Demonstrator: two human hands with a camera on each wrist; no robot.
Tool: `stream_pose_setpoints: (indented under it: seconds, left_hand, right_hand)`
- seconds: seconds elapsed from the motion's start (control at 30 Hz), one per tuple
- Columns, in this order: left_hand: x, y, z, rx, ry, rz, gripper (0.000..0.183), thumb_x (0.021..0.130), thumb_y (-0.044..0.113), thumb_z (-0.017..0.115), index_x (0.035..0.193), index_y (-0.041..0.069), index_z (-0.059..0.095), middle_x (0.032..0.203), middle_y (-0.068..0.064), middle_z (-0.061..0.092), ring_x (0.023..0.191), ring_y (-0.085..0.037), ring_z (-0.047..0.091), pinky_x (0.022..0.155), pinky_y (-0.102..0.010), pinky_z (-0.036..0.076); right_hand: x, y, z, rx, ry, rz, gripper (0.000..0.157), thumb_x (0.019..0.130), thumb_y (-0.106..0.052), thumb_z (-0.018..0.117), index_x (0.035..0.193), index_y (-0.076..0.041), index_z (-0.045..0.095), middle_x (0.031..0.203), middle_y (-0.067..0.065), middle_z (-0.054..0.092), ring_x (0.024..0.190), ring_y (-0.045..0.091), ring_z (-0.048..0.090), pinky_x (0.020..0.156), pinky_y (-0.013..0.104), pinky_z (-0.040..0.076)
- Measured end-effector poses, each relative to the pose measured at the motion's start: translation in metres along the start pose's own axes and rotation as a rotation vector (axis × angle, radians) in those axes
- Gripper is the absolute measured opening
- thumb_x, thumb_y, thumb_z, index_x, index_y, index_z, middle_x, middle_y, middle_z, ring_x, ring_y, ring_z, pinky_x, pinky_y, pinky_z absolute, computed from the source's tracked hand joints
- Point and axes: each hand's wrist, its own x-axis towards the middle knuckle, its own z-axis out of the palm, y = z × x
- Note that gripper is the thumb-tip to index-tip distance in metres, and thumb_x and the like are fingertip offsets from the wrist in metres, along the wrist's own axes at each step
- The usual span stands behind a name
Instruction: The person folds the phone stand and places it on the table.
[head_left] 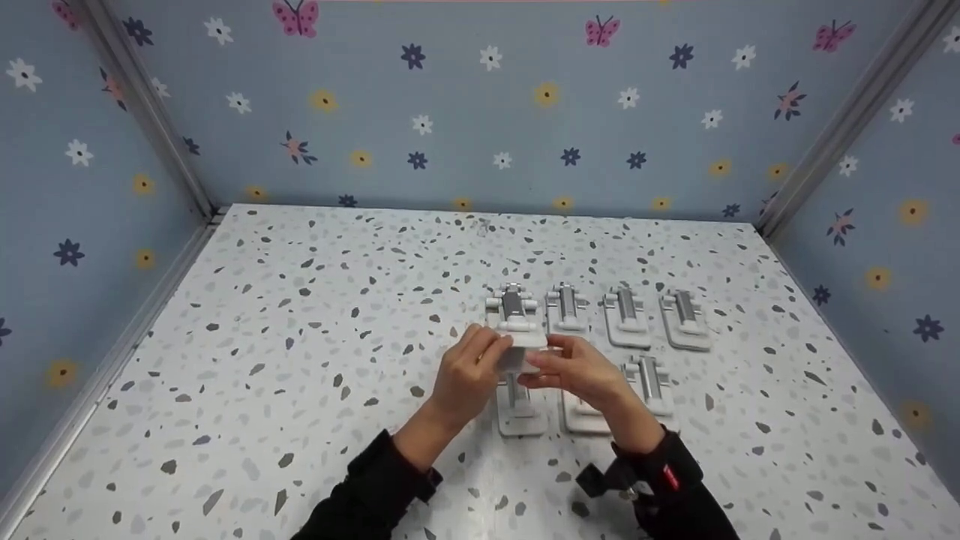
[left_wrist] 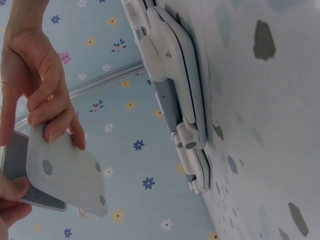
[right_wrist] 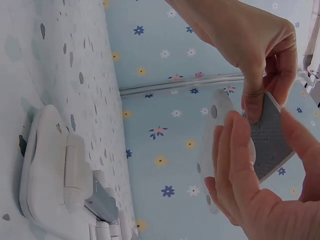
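Both hands hold a white folding phone stand [head_left: 528, 340] above the speckled table. My left hand [head_left: 466, 375] grips it from the left. In the right wrist view its thumb and fingers pinch the grey-padded plate [right_wrist: 270, 137]. From the other side my right hand [head_left: 583, 373] grips the stand. Its fingers lie against the white plate [left_wrist: 75, 175] with round grey feet in the left wrist view, and its thumb is near the grey plate's edge. The two plates stand apart at an angle. Fingers hide part of the stand's hinge.
Several similar folded stands lie in two rows around the hands, among them a back-right one [head_left: 684, 319], a front-left one [head_left: 520, 412] and one beside the right wrist [head_left: 651, 386]. Flower-patterned panels [head_left: 450, 97] border the white speckled table [head_left: 247, 337] at the back and sides.
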Motion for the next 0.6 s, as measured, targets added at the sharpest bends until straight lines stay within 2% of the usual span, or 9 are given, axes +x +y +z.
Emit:
stream_pose_setpoints:
  seconds: [0.07,0.13,0.27,0.4,0.5,0.6]
  left_hand:
    - [-0.0001,0.0002,0.0003,-0.01,0.004,-0.003,0.032,0.054,-0.02,0.07,0.08,-0.003,0.07,0.075,-0.007,0.056,0.07,-0.017,0.055,0.06,-0.019,0.053]
    - [-0.0009,0.0003,0.0003,-0.026,0.008,-0.003,0.034,0.051,-0.02,0.071,0.081,-0.003,0.07,0.075,-0.007,0.056,0.069,-0.017,0.055,0.06,-0.019,0.053]
    - [-0.0023,0.0003,0.0002,-0.054,0.016,0.004,0.035,0.051,-0.02,0.071,0.082,-0.004,0.069,0.076,-0.008,0.057,0.07,-0.017,0.055,0.059,-0.02,0.053]
    - [-0.0014,0.0012,-0.0001,-0.062,0.011,0.003,0.035,0.052,-0.02,0.072,0.083,-0.003,0.07,0.077,-0.007,0.058,0.071,-0.016,0.057,0.061,-0.02,0.053]
    - [-0.0009,0.003,-0.0012,-0.079,-0.007,-0.037,0.036,0.054,-0.022,0.072,0.085,-0.002,0.07,0.081,-0.008,0.059,0.075,-0.017,0.059,0.066,-0.022,0.055]
    - [-0.001,0.006,-0.004,-0.132,-0.037,-0.125,0.035,0.061,-0.019,0.073,0.092,-0.002,0.07,0.089,-0.011,0.06,0.083,-0.02,0.062,0.073,-0.027,0.056]
  right_hand:
    - [-0.0018,-0.0027,-0.0015,0.014,-0.019,0.004,0.06,0.099,-0.009,0.056,0.136,0.025,0.023,0.109,0.012,0.065,0.091,0.015,0.071,0.089,0.027,0.057]
    - [-0.0027,-0.0049,-0.0023,0.034,-0.036,0.003,0.058,0.101,-0.013,0.051,0.135,0.026,0.025,0.107,0.011,0.066,0.093,0.015,0.07,0.09,0.027,0.057]
    - [-0.0035,-0.0073,-0.0032,0.075,-0.058,-0.008,0.031,0.104,-0.013,0.046,0.117,0.015,0.045,0.098,0.006,0.07,0.091,0.014,0.071,0.087,0.026,0.058]
    - [-0.0039,-0.0079,-0.0047,0.108,-0.051,-0.021,0.012,0.102,-0.01,0.047,0.105,0.001,0.051,0.095,0.004,0.071,0.09,0.014,0.071,0.084,0.025,0.058]
    - [-0.0038,-0.0083,-0.0056,0.111,-0.04,-0.032,0.011,0.101,-0.009,0.049,0.105,0.0,0.051,0.096,0.003,0.071,0.09,0.014,0.071,0.083,0.025,0.058]
    - [-0.0042,-0.0092,-0.0057,0.101,-0.026,-0.047,0.018,0.1,-0.01,0.052,0.11,0.004,0.048,0.098,0.003,0.069,0.091,0.013,0.071,0.085,0.025,0.058]
